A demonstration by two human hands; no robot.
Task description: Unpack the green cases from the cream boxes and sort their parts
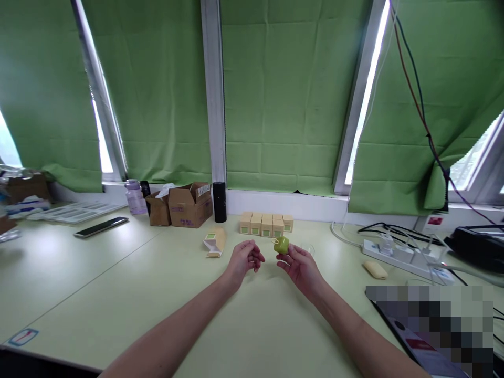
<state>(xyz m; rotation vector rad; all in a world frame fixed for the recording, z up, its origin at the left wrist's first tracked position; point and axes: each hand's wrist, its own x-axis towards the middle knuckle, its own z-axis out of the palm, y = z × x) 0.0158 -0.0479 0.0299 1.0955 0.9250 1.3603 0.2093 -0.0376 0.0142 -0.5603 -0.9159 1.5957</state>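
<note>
My right hand (301,266) holds a small green rounded object (281,245) between thumb and fingers, raised over the table. A pale loop sticks out from its left side; I cannot make out what kind of thing it is. To the left of it, my left hand (245,261) is loosely curled, apart from the object, and nothing shows in its fingers. Beyond both hands stands a group of small tan boxes (266,226) with green labels. An opened tan box (214,241) with a green label lies on the table, left of and beyond my left hand.
Cardboard cartons (190,206), a black cylinder (219,202) and a purple bottle (136,197) stand at the back left. A dark flat device (101,227) lies farther left. At right are a power strip (405,258), a cream oval object (375,270), cables and a partly blurred laptop (401,325).
</note>
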